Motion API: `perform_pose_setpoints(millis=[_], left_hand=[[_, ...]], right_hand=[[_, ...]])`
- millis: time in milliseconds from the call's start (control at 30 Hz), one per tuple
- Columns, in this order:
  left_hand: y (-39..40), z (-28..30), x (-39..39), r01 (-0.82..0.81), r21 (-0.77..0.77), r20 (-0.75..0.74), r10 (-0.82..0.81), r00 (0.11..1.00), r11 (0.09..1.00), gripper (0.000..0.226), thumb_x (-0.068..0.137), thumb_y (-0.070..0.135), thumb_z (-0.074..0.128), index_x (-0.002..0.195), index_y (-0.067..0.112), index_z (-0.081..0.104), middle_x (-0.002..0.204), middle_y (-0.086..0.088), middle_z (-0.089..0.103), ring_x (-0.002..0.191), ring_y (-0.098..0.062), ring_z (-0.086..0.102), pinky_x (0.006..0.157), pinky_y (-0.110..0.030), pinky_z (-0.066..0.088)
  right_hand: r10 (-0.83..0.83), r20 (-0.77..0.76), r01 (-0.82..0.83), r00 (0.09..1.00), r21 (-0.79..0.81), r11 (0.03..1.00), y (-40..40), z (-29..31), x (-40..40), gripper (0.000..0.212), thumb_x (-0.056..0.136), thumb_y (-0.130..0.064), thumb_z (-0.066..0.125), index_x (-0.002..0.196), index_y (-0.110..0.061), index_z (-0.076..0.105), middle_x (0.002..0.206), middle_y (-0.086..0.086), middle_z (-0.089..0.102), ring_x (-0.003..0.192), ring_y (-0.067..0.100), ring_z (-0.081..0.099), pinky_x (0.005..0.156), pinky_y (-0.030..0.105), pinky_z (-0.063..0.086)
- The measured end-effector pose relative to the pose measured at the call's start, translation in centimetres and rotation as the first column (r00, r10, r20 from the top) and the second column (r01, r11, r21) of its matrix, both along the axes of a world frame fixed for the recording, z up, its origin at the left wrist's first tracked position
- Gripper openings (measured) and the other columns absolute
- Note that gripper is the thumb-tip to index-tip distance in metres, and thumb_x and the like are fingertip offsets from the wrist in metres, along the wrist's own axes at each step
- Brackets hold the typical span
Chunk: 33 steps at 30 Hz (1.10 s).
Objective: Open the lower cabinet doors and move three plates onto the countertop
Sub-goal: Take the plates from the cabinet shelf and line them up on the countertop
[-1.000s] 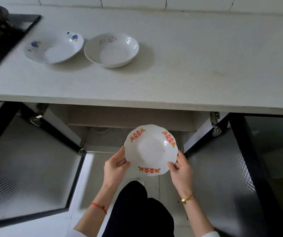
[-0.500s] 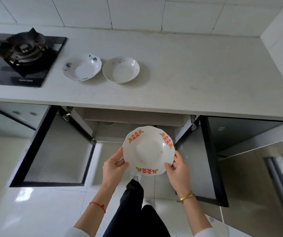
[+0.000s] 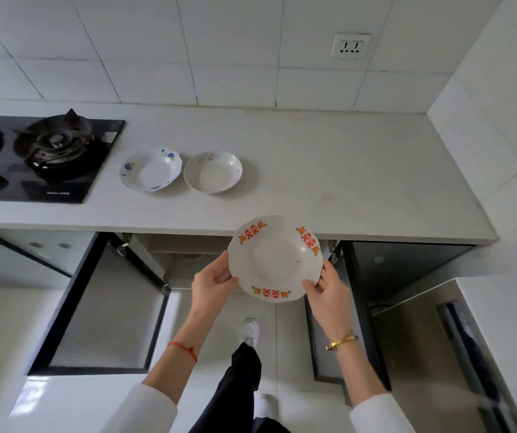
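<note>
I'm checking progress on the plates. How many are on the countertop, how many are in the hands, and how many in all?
On the countertop: 2, the blue-flowered plate and the pale plate
Held by left hand and right hand: 1, the red-patterned plate
Total: 3

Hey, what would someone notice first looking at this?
The red-patterned plate held by the left hand and right hand at the counter's front edge. Behind it two plates sit side by side: blue-flowered plate and plain plate, beside the stove.
</note>
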<state>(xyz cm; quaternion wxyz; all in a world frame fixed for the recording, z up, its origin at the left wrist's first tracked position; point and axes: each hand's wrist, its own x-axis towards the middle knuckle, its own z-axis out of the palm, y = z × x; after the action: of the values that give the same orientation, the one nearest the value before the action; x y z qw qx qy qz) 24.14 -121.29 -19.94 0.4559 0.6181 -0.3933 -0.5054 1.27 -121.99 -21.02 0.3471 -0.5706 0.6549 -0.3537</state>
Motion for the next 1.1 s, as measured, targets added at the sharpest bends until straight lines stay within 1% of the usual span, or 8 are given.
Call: perform_pose_setpoints(millis=[167,300,433,633,700,767,967,1100], left_hand=[[-5.2,-0.1,0.5,-0.028,0.041,-0.004,0.028,1.0,0.999,0.065,0.074,-0.012,0.066,0.131,0.019,0.057,0.094,0.031,0.071,0.095,0.007,0.067,0.078,-0.009,0.053],[-10.7,-0.2,1.0,-0.005,0.05,-0.002,0.005,1.0,0.999,0.066,0.075,-0.01,0.069,0.134,0.017,0.054,0.118,0.012,0.066,0.09,0.007,0.068,0.073,-0.011,0.055],[-16.7,-0.3,1.6,0.022,0.074,0.045,-0.025,0.999,0.997,0.065,0.076,-0.009,0.065,0.134,0.018,0.054,0.124,0.009,0.064,0.079,0.013,0.066,0.07,-0.006,0.053],[-23.9,-0.8,2.4,0.088,0.068,0.124,-0.096,0.988,0.994,0.06,0.077,-0.005,0.065,0.128,0.027,0.061,0.116,0.012,0.07,0.087,0.009,0.067,0.082,-0.013,0.054],[-25.6,-1.1,2.5,0.104,0.067,0.126,-0.112,0.986,0.992,0.059,0.077,-0.005,0.066,0.127,0.027,0.062,0.113,0.012,0.07,0.085,0.013,0.066,0.075,-0.008,0.054],[-26.8,-1.3,2.5,0.108,0.079,0.12,-0.117,0.986,0.991,0.059,0.078,-0.005,0.066,0.128,0.026,0.061,0.113,0.009,0.071,0.093,0.006,0.067,0.084,-0.017,0.055],[-29.6,-2.1,2.0,0.105,0.117,0.158,-0.123,0.98,0.988,0.061,0.079,-0.002,0.066,0.131,0.029,0.057,0.108,0.01,0.073,0.096,-0.001,0.066,0.078,-0.013,0.049],[-31.0,-2.2,1.3,0.077,0.136,0.164,-0.099,0.981,0.988,0.061,0.081,-0.004,0.064,0.135,0.024,0.054,0.118,0.002,0.07,0.109,-0.01,0.064,0.092,-0.024,0.049]], right_hand=[[-0.022,-0.004,0.022,1.0,-0.026,0.999,-4.8,0.3,0.4,0.053,0.086,-0.005,0.066,0.134,-0.014,0.048,0.105,-0.008,0.065,0.083,-0.006,0.06,0.069,0.005,0.052],[-0.036,0.006,0.036,0.999,-0.022,0.999,-10.0,-0.3,0.8,0.053,0.085,-0.006,0.066,0.134,-0.015,0.048,0.11,-0.008,0.065,0.087,-0.005,0.061,0.071,0.006,0.051],[-0.049,0.0,0.049,0.999,-0.025,0.998,-15.6,-0.9,1.7,0.051,0.085,-0.009,0.067,0.132,-0.015,0.049,0.113,-0.008,0.064,0.087,-0.003,0.06,0.067,0.005,0.051],[-0.091,-0.008,0.091,0.996,-0.001,0.996,-22.5,-1.0,2.6,0.051,0.084,-0.008,0.067,0.131,-0.015,0.05,0.106,0.0,0.07,0.086,0.01,0.067,0.074,0.02,0.059],[-0.092,-0.015,0.092,0.996,-0.006,0.996,-24.0,-1.1,2.7,0.051,0.084,-0.007,0.066,0.131,-0.017,0.05,0.103,-0.002,0.069,0.083,0.007,0.066,0.071,0.014,0.057],[-0.085,-0.018,0.085,0.996,-0.009,0.996,-25.3,-1.1,2.7,0.051,0.084,-0.005,0.066,0.132,-0.016,0.05,0.103,-0.002,0.068,0.082,0.006,0.066,0.067,0.009,0.054],[-0.088,-0.016,0.089,0.996,0.028,0.996,-28.5,-1.7,2.4,0.049,0.082,-0.001,0.064,0.128,-0.016,0.053,0.091,0.002,0.07,0.074,0.022,0.067,0.065,0.028,0.061],[-0.078,-0.04,0.08,0.996,0.043,0.996,-30.5,-2.4,2.0,0.049,0.082,-0.002,0.065,0.127,-0.018,0.054,0.088,0.0,0.07,0.073,0.018,0.067,0.064,0.024,0.06]])
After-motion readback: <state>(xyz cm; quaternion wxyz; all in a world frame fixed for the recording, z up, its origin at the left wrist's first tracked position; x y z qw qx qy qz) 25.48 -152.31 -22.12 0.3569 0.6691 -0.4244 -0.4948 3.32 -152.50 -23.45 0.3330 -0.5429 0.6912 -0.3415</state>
